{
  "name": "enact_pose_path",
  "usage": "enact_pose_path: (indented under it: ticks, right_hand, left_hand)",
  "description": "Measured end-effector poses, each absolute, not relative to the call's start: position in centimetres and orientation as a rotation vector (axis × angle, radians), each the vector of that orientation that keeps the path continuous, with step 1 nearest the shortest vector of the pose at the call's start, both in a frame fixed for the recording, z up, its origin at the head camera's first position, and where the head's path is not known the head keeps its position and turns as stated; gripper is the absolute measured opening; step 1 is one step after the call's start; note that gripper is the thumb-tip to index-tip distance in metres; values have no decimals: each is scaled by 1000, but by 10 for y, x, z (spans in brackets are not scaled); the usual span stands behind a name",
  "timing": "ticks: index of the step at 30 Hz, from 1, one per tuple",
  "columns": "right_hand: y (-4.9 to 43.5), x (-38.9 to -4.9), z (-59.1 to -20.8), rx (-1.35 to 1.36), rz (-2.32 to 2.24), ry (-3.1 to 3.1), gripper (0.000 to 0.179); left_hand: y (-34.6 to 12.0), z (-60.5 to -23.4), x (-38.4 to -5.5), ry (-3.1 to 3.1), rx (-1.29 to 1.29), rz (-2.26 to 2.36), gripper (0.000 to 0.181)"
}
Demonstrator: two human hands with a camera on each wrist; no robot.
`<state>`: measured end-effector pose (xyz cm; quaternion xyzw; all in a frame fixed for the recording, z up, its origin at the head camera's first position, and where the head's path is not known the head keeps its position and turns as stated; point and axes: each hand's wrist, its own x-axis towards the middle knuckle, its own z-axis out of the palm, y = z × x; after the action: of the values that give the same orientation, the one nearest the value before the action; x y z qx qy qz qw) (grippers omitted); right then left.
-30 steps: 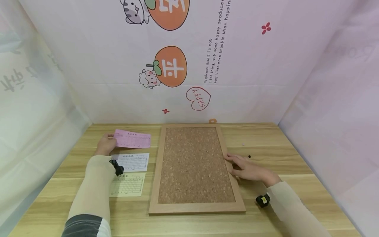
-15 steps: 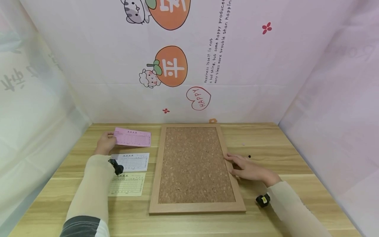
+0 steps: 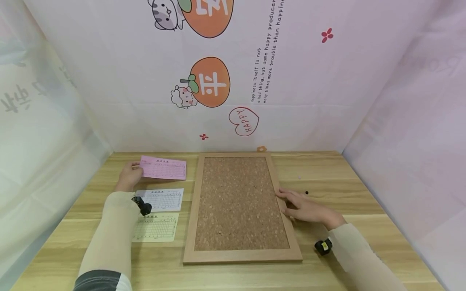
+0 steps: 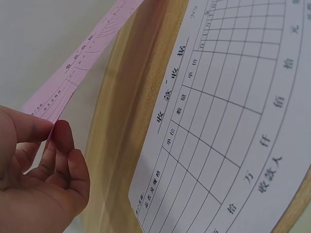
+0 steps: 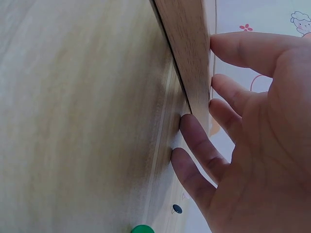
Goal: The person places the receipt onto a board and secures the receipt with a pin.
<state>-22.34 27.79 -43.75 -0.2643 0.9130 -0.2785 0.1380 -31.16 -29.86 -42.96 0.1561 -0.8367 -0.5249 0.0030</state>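
Observation:
At the back left, my left hand (image 3: 129,177) pinches the left end of a pink receipt slip (image 3: 164,168). In the left wrist view the pink slip (image 4: 80,65) is tilted up off the table, held between thumb and fingers. A white receipt slip (image 3: 165,200) lies flat nearer me, with a pale yellow one (image 3: 156,228) below it. The wood-framed cork board (image 3: 240,202) lies in the middle of the table. My right hand (image 3: 309,207) rests against its right edge with fingers extended; the right wrist view shows fingertips touching the wooden frame (image 5: 187,48).
Right of the board lie a small black pin (image 3: 307,192) and a tiny pale item (image 3: 299,178). A round green thing (image 5: 143,229) shows at the bottom of the right wrist view. Printed white curtains (image 3: 302,101) enclose the wooden table (image 3: 364,226).
The pink slip has risen slightly and shifted a little away from me, pinched in my left hand. My right hand and the cork board have stayed put.

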Motion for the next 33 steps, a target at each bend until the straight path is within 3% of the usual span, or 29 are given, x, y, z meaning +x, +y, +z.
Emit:
enact_pose_path:
  ticks: [33]
  right_hand:
    - [276,-225,-433,-818,-817,2642,61]
  left_hand:
    - [-272,-417,-300,-2479,307,-1892,52]
